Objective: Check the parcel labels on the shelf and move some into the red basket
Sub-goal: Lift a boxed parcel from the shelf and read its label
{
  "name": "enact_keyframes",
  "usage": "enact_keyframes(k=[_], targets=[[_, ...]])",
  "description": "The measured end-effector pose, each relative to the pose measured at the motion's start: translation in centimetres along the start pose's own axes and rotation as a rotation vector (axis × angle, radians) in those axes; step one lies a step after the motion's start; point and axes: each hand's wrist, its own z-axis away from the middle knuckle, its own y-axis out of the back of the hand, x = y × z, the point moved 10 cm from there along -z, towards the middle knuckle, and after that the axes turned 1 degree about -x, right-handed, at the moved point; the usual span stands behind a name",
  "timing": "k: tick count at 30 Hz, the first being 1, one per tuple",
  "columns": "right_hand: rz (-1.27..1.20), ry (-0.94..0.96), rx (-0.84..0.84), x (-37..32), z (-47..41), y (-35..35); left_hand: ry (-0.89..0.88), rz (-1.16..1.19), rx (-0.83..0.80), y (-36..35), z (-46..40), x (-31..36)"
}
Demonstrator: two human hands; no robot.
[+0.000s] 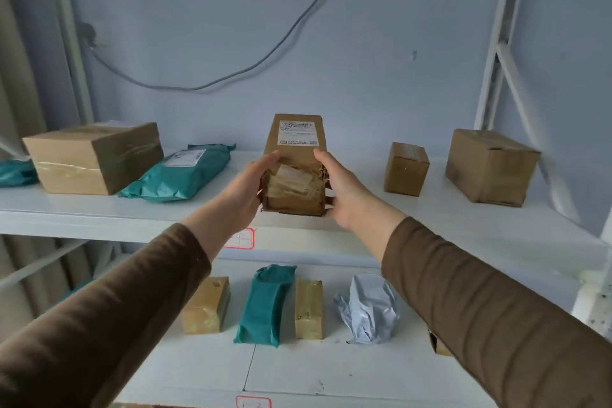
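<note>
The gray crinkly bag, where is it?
The gray bag sits on the lower shelf, right of a slim brown box and partly behind the person's right sleeve.

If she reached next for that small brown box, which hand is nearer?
Right. Her right hand grips the labelled cardboard parcel on the side facing the small brown cardboard box; her left hand is farther.

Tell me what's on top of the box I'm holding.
A white label is stuck on the top face of the box, at its far end. Its print is too small to read. The left hand and right hand cover the box's sides.
</note>
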Motion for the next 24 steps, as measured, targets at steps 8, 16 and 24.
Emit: enact_keyframes(k=[8, 16, 24], targets=[[-0.019, -0.017, 0.012, 1.5, -7.9, -3.8, 0.097, 0.007, 0.054, 4.5, -6.2, -1.5], [0.068, 0.031, 0.038, 2.6, -12.4, -5.7, 0.164, -0.010, 0.091, 7.0, -9.3, -2.9], [0.343, 0.258, 0.173, -1.2, -11.3, -1.2, -0.303, -0.582, 0.259, 6.5, -10.3, 4.7]])
